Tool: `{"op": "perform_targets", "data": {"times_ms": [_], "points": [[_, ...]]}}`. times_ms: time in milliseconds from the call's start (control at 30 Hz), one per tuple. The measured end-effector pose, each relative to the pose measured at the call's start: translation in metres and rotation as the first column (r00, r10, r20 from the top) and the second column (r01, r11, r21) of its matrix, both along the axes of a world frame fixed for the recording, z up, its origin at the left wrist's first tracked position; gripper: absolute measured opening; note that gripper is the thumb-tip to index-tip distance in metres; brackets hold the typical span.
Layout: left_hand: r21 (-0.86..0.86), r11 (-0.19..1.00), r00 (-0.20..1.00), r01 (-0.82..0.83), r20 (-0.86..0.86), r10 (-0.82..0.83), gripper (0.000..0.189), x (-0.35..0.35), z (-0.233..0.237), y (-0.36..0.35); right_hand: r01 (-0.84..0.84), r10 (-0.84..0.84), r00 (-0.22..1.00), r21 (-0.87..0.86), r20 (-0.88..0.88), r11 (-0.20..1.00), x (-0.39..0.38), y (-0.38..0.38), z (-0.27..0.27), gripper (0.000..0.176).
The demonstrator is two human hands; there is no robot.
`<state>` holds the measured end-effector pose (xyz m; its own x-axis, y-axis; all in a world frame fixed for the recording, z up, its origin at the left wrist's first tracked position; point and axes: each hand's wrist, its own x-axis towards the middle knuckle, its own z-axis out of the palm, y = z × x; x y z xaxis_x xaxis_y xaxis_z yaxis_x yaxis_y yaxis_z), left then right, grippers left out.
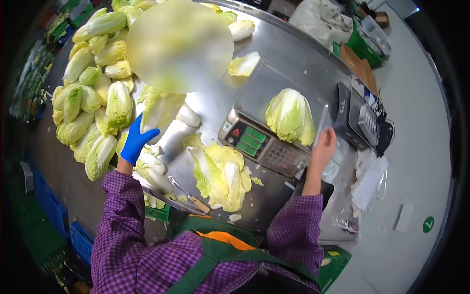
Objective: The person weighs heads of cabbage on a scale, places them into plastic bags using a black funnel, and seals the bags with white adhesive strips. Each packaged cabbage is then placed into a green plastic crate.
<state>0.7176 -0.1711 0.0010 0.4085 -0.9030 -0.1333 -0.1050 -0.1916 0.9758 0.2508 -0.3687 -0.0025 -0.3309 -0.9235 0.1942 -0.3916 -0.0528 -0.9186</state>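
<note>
Ruffled leafy piece (161,109) gripped by left hand (135,141), plump yellow-green cabbage (291,116) on scale (268,148), grip of right hand (324,146) unclear

Your tabletop (210,110), mid-frame, is smooth, glossy metal. Right of centre, your scale's keypad panel (281,158) looks plastic. Your left hand (135,141) wears a smooth, matt glove around a cabbage (160,110) with crinkled leaves. At lower centre, your knife (199,204) has a wooden handle; your sleeves (122,201) are matt cloth. The crate (82,240) at lower left is plastic, the box (357,66) at upper right cardboard.
</note>
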Motion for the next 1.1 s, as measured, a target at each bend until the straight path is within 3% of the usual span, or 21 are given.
{"op": "perform_targets", "data": {"times_ms": [33, 100, 167, 267, 300, 433, 500, 567, 600, 733, 900, 967, 1033, 1067, 1100], "points": [[0.040, 0.999, 0.990, -0.003, 0.138, -0.002, 0.072, 0.006, 0.001, 0.002, -0.017, 0.017, 1.000, -0.012, 0.015, 1.000, -0.005, -0.004, -0.003, 0.048], [-0.012, 0.997, 0.985, 0.082, 0.156, -0.080, 0.076, 0.005, 0.011, 0.001, 0.018, -0.018, 1.000, -0.047, 0.000, 0.999, -0.018, -0.008, -0.009, 0.042], [0.031, 0.997, 0.981, 0.072, 0.178, -0.077, 0.076, 0.010, -0.007, 0.010, 0.017, -0.015, 0.999, -0.057, 0.045, 0.998, -0.022, -0.012, -0.010, 0.040], [0.151, 0.973, 0.961, 0.176, 0.186, -0.203, 0.075, 0.016, -0.019, 0.021, 0.025, -0.020, 0.994, -0.048, 0.104, 0.999, -0.029, -0.014, -0.013, 0.037], [0.168, 0.960, 0.915, 0.223, 0.304, -0.265, 0.073, 0.018, -0.025, 0.024, 0.018, -0.014, 0.992, -0.033, 0.122, 0.999, -0.028, -0.014, -0.013, 0.036], [0.242, 0.935, 0.826, 0.261, 0.446, -0.346, 0.067, 0.026, -0.037, 0.025, 0.007, -0.016, 0.991, 0.069, 0.132, 0.998, -0.026, -0.011, -0.008, 0.033], [0.263, 0.940, 0.890, 0.218, 0.341, -0.302, 0.064, 0.029, -0.035, 0.019, -0.005, -0.007, 0.988, 0.073, 0.156, 0.997, -0.028, -0.008, -0.012, 0.034], [0.177, 0.948, 0.892, 0.266, 0.327, -0.312, 0.060, 0.036, -0.034, 0.012, 0.022, -0.037, 0.993, 0.126, 0.116, 0.992, -0.033, -0.014, -0.019, 0.035], [0.128, 0.943, 0.921, 0.306, 0.210, -0.328, 0.058, 0.037, -0.032, 0.009, 0.030, -0.047, 0.990, 0.128, 0.133, 0.991, -0.035, -0.015, -0.023, 0.035], [0.063, 0.943, 0.941, 0.326, 0.079, -0.330, 0.049, 0.028, -0.033, 0.009, -0.022, 0.002, 0.990, 0.143, 0.138, 0.989, -0.025, -0.011, -0.012, 0.036], [0.308, 0.915, 0.965, 0.259, -0.119, -0.233, 0.049, 0.010, -0.044, 0.042, -0.098, 0.068, 0.983, 0.168, 0.173, 0.981, -0.036, -0.013, -0.015, 0.040], [0.377, 0.891, 0.968, 0.252, -0.085, -0.238, 0.052, 0.009, -0.053, 0.059, -0.071, 0.046, 0.986, 0.156, 0.163, 0.985, -0.034, -0.012, -0.009, 0.039], [0.455, 0.872, 0.952, 0.180, 0.141, -0.270, 0.053, 0.008, -0.052, 0.077, -0.078, 0.056, 0.987, 0.150, 0.150, 0.986, -0.026, -0.010, -0.002, 0.038], [0.415, 0.899, 0.925, 0.140, 0.270, -0.268, 0.053, 0.012, -0.052, 0.085, -0.081, 0.059, 0.986, 0.139, 0.156, 0.987, -0.022, -0.011, 0.002, 0.037], [0.380, 0.925, 0.929, 0.014, 0.337, -0.153, 0.052, 0.016, -0.042, 0.089, -0.081, 0.060, 0.985, 0.128, 0.163, 0.988, -0.018, -0.010, 0.005, 0.036]]}}
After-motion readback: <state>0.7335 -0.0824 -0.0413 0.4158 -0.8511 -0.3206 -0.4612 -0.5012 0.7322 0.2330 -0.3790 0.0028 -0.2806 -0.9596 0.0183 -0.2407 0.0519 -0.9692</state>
